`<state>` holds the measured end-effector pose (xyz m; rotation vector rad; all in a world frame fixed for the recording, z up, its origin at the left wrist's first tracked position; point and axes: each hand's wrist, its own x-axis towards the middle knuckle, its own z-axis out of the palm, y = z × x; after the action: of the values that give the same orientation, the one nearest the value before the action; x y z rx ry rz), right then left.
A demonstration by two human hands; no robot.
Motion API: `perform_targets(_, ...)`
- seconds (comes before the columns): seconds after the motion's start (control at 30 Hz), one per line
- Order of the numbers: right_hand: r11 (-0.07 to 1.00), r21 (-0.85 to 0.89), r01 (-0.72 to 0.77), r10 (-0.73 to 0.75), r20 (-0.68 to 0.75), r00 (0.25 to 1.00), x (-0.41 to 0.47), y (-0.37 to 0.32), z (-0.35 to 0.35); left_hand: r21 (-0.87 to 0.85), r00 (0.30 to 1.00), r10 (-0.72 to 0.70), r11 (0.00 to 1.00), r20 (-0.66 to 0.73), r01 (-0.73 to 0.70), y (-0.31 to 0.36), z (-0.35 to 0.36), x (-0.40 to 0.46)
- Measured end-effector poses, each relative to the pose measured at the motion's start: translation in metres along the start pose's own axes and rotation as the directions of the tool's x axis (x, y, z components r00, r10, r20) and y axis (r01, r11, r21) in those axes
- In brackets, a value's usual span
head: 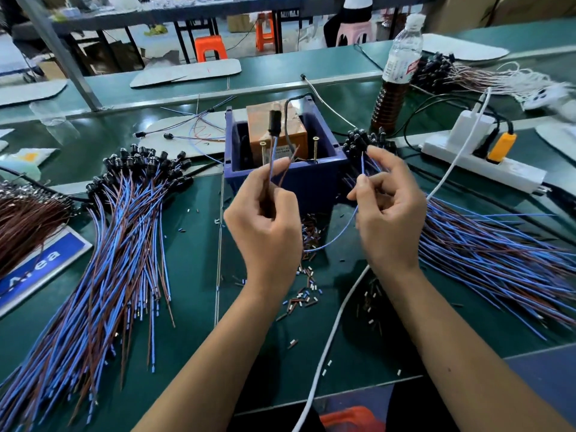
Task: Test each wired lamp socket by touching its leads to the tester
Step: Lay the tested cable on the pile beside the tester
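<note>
Socket under test, a small black plastic lamp socket (274,123) with thin blue and brown leads, stands upright above the blue plastic tester box (285,179), raised by the left hand (265,219), whose curled fingers grip the leads just below it. The right hand (389,210) pinches the far end of a blue lead (362,163) between thumb and forefinger, near the heap of untested sockets (364,141) on the right.

Two brass screws (315,148) stand up inside the box in front of an orange block (274,126); I take them for the contacts. Neither lead end touches them yet. The brown lead hangs loose by the left hand, so it may miss its screw and give a false fail, or both ends may meet and short. The sorted pile (124,213) lies to the left.
</note>
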<state>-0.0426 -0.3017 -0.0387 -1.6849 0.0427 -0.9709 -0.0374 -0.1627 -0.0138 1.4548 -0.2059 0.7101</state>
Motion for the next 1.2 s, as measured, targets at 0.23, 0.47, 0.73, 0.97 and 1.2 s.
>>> perform_targets(0.23, 0.998, -0.029, -0.047, 0.034, -0.361, 0.932, 0.002, -0.005, -0.081, 0.176, 0.742, -0.359, 0.932, 0.567, 0.316, 0.025, 0.112, -0.023)
perform_targets(0.47, 0.91, -0.279, -0.306, 0.137, -0.495, 0.858, 0.022, 0.005, -0.168, 0.365, 0.19, -0.751, 0.505, 0.632, 0.782, 0.022, 0.217, -0.069)
perform_targets(0.73, 0.544, -0.839, -0.028, -0.113, -0.106, 0.988, 0.042, -0.009, -0.182, -0.103, 0.268, -0.818, 0.251, 0.51, 0.962, 0.007, 0.236, -0.055)
perform_targets(0.97, 0.497, -0.859, 0.121, 0.092, 0.191, 0.977, 0.047, -0.006, -0.15, -0.439, 0.412, -0.767, 0.189, 0.492, 0.878, 0.012, 0.217, -0.012)
perform_targets(1.2, 0.541, -0.83, 0.135, 0.122, 0.236, 0.964, 0.059, -0.009, -0.144, -0.585, 0.401, -0.703, -0.026, 0.587, 0.811, 0.022, 0.193, 0.019)
